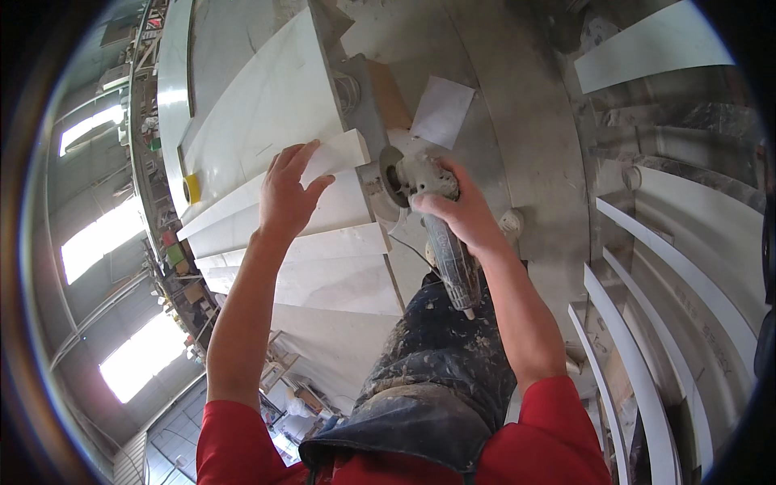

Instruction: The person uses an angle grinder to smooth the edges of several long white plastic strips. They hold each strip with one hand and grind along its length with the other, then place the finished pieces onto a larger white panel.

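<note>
Mostly, a broad pale slab (267, 105) spreads ahead and to my left, with a long pale strip (349, 151) along its near side. Just off that strip's right end is the angle grinder (449, 255), gripped in my right hand (467, 212); I can't tell whether its disc (394, 178) touches stone. My left hand (286, 198) is over the strip, fingers spread, clasping nothing. Beyond the grinder lies a white sheet (443, 111); a yellow roll (191, 189) sits near the strip's left end.
</note>
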`<action>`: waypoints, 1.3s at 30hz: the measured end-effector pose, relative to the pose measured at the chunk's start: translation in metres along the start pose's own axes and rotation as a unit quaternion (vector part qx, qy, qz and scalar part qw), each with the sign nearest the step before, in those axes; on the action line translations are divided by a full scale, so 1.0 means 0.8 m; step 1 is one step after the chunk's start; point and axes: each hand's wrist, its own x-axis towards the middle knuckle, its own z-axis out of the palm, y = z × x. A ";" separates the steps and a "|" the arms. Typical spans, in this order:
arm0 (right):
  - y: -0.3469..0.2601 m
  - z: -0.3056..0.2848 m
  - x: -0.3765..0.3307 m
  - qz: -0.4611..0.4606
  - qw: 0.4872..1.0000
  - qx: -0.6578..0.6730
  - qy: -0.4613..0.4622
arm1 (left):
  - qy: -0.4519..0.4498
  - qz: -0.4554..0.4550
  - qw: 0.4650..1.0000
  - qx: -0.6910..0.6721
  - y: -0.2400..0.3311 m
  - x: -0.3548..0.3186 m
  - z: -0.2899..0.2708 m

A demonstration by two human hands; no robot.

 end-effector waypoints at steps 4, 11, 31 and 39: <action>-0.017 0.016 0.012 -0.023 1.000 0.018 0.008 | -0.009 -0.008 1.000 0.002 0.004 0.001 -0.004; -0.009 0.014 0.009 -0.046 0.997 -0.051 -0.018 | 0.002 0.010 1.000 -0.003 -0.001 0.002 0.001; 0.005 -0.009 0.018 -0.005 1.000 0.031 0.002 | -0.085 -0.010 0.995 0.047 -0.044 0.017 -0.017; -0.009 0.003 0.032 0.012 0.999 0.048 -0.019 | -0.092 0.015 0.995 0.030 -0.004 0.024 -0.014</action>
